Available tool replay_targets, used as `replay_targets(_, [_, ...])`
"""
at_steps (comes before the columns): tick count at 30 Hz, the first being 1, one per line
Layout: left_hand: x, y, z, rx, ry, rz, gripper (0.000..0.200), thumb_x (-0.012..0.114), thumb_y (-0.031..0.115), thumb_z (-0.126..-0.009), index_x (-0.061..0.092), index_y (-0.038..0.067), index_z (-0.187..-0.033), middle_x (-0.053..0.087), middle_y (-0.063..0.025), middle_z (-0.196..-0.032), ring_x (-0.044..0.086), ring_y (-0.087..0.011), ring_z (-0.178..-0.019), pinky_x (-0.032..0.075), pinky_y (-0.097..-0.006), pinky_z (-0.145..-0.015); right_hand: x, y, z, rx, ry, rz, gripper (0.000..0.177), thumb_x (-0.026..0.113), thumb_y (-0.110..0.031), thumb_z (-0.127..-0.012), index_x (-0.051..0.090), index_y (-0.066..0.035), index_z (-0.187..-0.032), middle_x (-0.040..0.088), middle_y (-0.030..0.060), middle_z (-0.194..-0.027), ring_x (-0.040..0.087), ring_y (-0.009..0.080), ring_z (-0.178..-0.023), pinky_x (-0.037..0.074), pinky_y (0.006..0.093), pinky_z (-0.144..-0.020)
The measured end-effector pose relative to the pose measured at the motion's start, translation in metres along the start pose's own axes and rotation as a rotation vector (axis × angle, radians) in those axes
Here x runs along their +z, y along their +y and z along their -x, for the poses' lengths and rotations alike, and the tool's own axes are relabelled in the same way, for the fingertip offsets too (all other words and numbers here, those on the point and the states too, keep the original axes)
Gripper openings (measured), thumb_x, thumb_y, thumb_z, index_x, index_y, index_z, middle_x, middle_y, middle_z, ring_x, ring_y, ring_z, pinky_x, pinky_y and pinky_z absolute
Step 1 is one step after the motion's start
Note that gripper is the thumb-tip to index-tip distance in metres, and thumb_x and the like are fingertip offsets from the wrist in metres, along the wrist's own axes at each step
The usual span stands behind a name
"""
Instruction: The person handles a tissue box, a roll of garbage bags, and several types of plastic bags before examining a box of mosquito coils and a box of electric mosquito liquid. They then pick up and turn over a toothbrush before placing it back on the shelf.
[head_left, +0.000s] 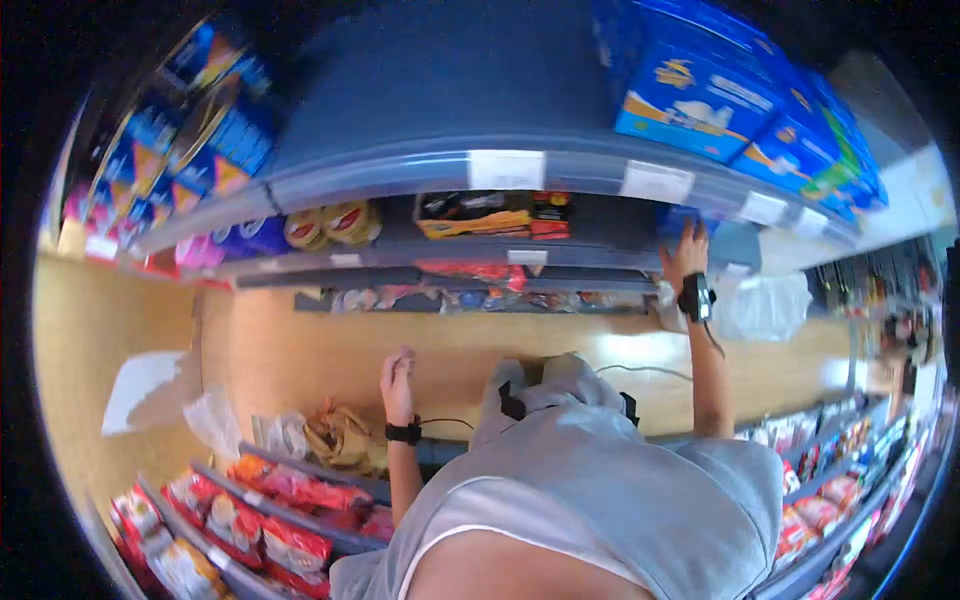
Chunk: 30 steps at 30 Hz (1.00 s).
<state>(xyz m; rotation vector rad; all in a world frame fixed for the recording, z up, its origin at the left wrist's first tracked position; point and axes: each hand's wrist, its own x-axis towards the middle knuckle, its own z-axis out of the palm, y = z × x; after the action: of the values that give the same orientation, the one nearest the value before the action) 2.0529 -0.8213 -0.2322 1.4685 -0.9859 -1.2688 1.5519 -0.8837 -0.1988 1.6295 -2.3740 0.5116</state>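
My right hand (687,252) reaches onto the second shelf, its fingers stretched out over a blue package (678,218). Whether the fingertips touch the package is hard to make out. My left hand (398,388) hangs in the air over the wooden floor, fingers loosely extended and holding nothing. Both wrists wear black bands with a cable. Along the same shelf lie an open-front carton of black and orange packs (475,215), round gold-lidded containers (345,223) and purple items (250,235).
Large blue boxes (700,90) and blue tins (215,140) stand on the top shelf. Behind me, lower racks hold red packets (295,545). A crumpled brown bag (340,435), white plastic (765,305) and a white sheet (150,390) lie about the floor.
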Motion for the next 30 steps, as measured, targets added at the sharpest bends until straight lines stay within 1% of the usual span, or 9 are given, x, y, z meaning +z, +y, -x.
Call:
replay_targets(7, [0.059, -0.004, 0.01, -0.061, -0.121, 0.071, 0.016, 0.047, 0.016, -0.083, 0.052, 0.005, -0.095, 0.056, -0.0034, -0.094, 0.049, -0.0098, -0.081, 0.038, -0.0216, -0.069, -0.014, 0.047, -0.057, 0.016, 0.004, 0.252, 0.074, 0.063, -0.032, -0.065, 0.028, -0.002, -0.123, 0.03, 0.022, -0.126, 0.028, 0.0356, -0.116, 0.03, 0.0432, -0.092])
replay_targets(11, [0.092, 0.0, 0.019, -0.041, -0.189, 0.069, 0.017, 0.046, 0.015, -0.083, 0.052, 0.004, -0.094, 0.056, -0.0039, -0.093, 0.05, -0.01, -0.08, 0.038, -0.0217, -0.069, -0.01, 0.072, -0.067, 0.01, -0.184, 0.195, 0.073, 0.062, -0.035, -0.064, 0.031, -0.006, -0.124, 0.031, 0.0168, -0.127, 0.027, 0.0346, -0.118, 0.024, 0.0444, -0.096])
replay_targets(15, [0.124, 0.011, 0.026, -0.058, -0.224, 0.0, 0.018, 0.045, 0.015, -0.083, 0.052, 0.004, -0.095, 0.056, -0.0036, -0.092, 0.05, -0.0103, -0.08, 0.038, -0.022, -0.069, -0.042, 0.065, -0.051, -0.072, -0.067, 0.341, 0.061, 0.062, -0.035, -0.064, 0.042, -0.006, -0.114, 0.045, 0.0164, -0.113, 0.04, 0.0316, -0.105, 0.034, 0.0462, -0.083])
replay_targets(17, [0.14, 0.022, 0.029, 0.001, -0.31, -0.043, 0.019, 0.044, 0.015, -0.083, 0.052, 0.003, -0.097, 0.055, -0.0029, -0.092, 0.05, -0.0108, -0.081, 0.038, -0.0225, -0.07, -0.051, 0.067, -0.043, -0.088, -0.048, 0.344, 0.051, 0.064, -0.032, -0.063, 0.05, -0.009, -0.106, 0.049, 0.0096, -0.106, 0.043, 0.027, -0.099, 0.034, 0.0443, -0.078])
replay_targets(20, [0.159, 0.031, 0.032, 0.012, -0.39, -0.07, 0.021, 0.043, 0.015, -0.083, 0.051, 0.003, -0.098, 0.055, -0.0029, -0.093, 0.05, -0.0111, -0.082, 0.038, -0.023, -0.072, -0.077, 0.063, -0.026, -0.218, -0.006, 0.18, 0.026, 0.065, -0.024, -0.062, 0.056, -0.011, -0.083, 0.052, 0.0002, -0.087, 0.045, 0.0208, -0.089, 0.031, 0.0408, -0.076])
replay_targets(25, [0.189, 0.06, 0.038, 0.059, -0.546, -0.121, 0.027, 0.049, 0.012, -0.081, 0.047, 0.003, -0.106, 0.052, -0.0057, -0.102, 0.048, -0.013, -0.091, 0.036, -0.0258, -0.081, -0.111, 0.035, 0.01, -0.375, 0.093, 0.027, 0.024, 0.066, -0.022, -0.062, 0.056, -0.008, -0.078, 0.052, 0.0031, -0.081, 0.049, 0.0233, -0.078, 0.035, 0.0381, -0.07])
replay_targets(27, [0.208, 0.069, 0.037, 0.109, -0.611, -0.166, 0.033, 0.052, 0.011, -0.079, 0.044, 0.003, -0.11, 0.05, -0.0064, -0.106, 0.047, -0.0139, -0.095, 0.035, -0.0268, -0.084, -0.115, 0.028, 0.02, -0.166, -0.001, -0.372, 0.025, 0.066, -0.022, -0.064, 0.055, -0.006, -0.08, 0.05, 0.0058, -0.076, 0.049, 0.0265, -0.069, 0.039, 0.0348, -0.066])
replay_targets(29, [0.226, 0.076, 0.033, 0.377, -0.587, -0.246, 0.045, 0.057, 0.012, -0.076, 0.039, 0.0, -0.115, 0.046, -0.0081, -0.112, 0.044, -0.016, -0.102, 0.033, -0.0282, -0.088, -0.127, 0.014, 0.027, -0.074, 0.007, -0.623, 0.024, 0.068, -0.02, -0.064, 0.056, -0.002, -0.075, 0.052, 0.0062, -0.07, 0.051, 0.0233, -0.06, 0.041, 0.0289, -0.057])
replay_targets(30, [0.233, 0.079, 0.032, 0.373, -0.586, -0.251, 0.045, 0.057, 0.012, -0.076, 0.039, 0.0, -0.115, 0.046, -0.0081, -0.112, 0.044, -0.016, -0.102, 0.033, -0.0282, -0.088, -0.128, 0.011, 0.03, -0.015, -0.122, -0.792, 0.023, 0.069, -0.019, -0.065, 0.057, -0.002, -0.074, 0.053, 0.0057, -0.07, 0.052, 0.0192, -0.061, 0.041, 0.0266, -0.057])
